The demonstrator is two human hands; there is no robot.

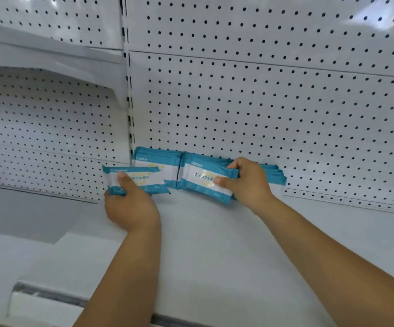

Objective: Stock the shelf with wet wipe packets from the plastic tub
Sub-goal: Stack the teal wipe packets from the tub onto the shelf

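Observation:
Teal-and-white wet wipe packets stand in rows against the pegboard at the back of the white shelf (215, 244). My left hand (130, 204) grips one packet (141, 179) at the left end, thumb across its front. My right hand (248, 182) holds a bundle of packets (200, 182), thumb on the front packet and fingers over the top edges. A further row of packets (158, 159) leans behind, between the two hands. The plastic tub is out of view.
White perforated back panels (262, 102) rise behind the shelf. A slotted upright (130, 102) divides this bay from the left bay, where a higher shelf (38, 50) juts out. The shelf's front edge (49, 300) runs along the bottom left.

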